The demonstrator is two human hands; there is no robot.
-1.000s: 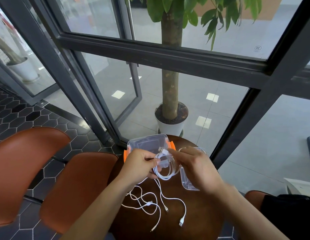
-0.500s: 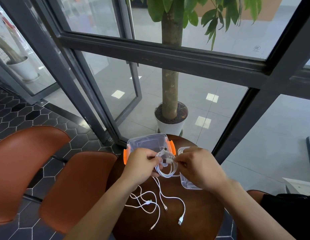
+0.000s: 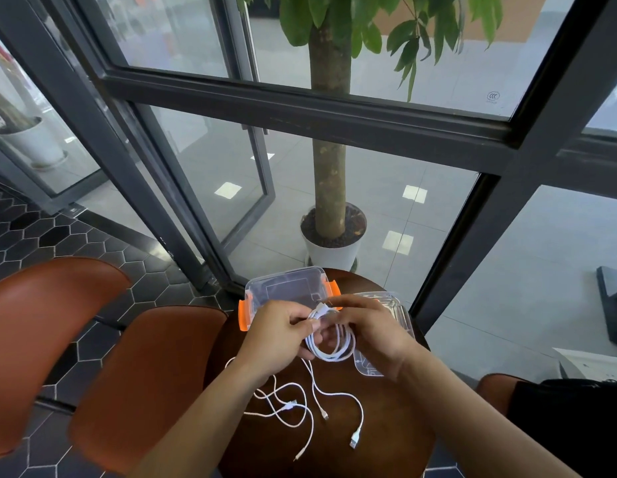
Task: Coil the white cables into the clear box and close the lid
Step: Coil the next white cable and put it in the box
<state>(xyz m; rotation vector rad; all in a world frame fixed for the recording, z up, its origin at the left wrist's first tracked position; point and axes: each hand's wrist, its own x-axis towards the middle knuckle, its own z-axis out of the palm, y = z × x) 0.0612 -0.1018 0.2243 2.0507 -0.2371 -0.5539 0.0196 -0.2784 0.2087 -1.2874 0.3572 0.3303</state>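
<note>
1. White cable coil (image 3: 334,353): one, wound into a small loop and held in the air at lower centre of the frame, just below the clear box (image 3: 283,291) and outside it.
2. Two hands hold it. The left hand (image 3: 276,336) has its fingers curled round the coil's left side. The right hand (image 3: 369,336) pinches the coil's top near a plug end.
3. Loose cables (image 3: 300,405) sprawl on the one round dark table (image 3: 386,426) below the hands. I count four plug ends but cannot tell how many separate leads they belong to.
4. The one clear box stands open, with two orange latches (image 3: 243,315), one at each end.
5. One clear lid (image 3: 400,315) lies flat to the right of the box, partly hidden by the right hand.
6. Two brown chairs (image 3: 41,339) fill the lower left.
7. One potted tree (image 3: 329,167) stands behind the glass at upper centre.
</note>
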